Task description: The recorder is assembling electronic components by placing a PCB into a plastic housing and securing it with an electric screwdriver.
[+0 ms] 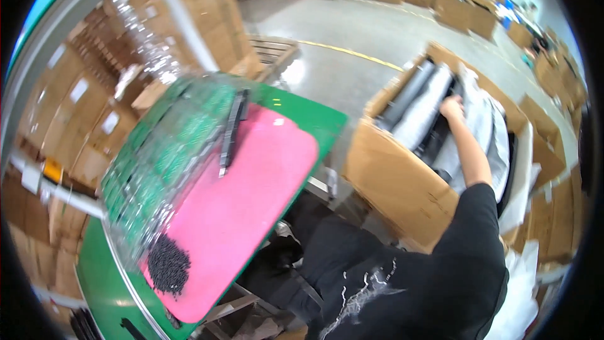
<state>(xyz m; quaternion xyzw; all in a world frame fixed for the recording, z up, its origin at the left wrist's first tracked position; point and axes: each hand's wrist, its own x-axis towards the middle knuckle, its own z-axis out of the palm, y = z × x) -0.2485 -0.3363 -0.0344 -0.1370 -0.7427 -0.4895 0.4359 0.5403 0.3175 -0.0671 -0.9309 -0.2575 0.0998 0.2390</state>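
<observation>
My right hand (452,108) reaches into a tall open cardboard box (402,179) on the right. Its fingers are closed at the upper end of a long black part (435,138), which stands between pieces of whitish wrapping (423,107). What kind of part it is does not show, and the fingertips are partly hidden. My left hand is out of view. On the green table to the left lies a pink mat (251,179). A slim black bar-shaped piece (233,132) lies across its far edge, and a heap of small dark pellet-like pieces (168,266) rests at its near end.
Clear plastic packaging (170,145) covers the green table's (321,113) left part. A metal frame post (182,19) rises beyond it. Stacked cartons (82,113) stand at the left, and a wooden pallet (274,50) lies on the floor behind. More cartons (547,132) stand at the right.
</observation>
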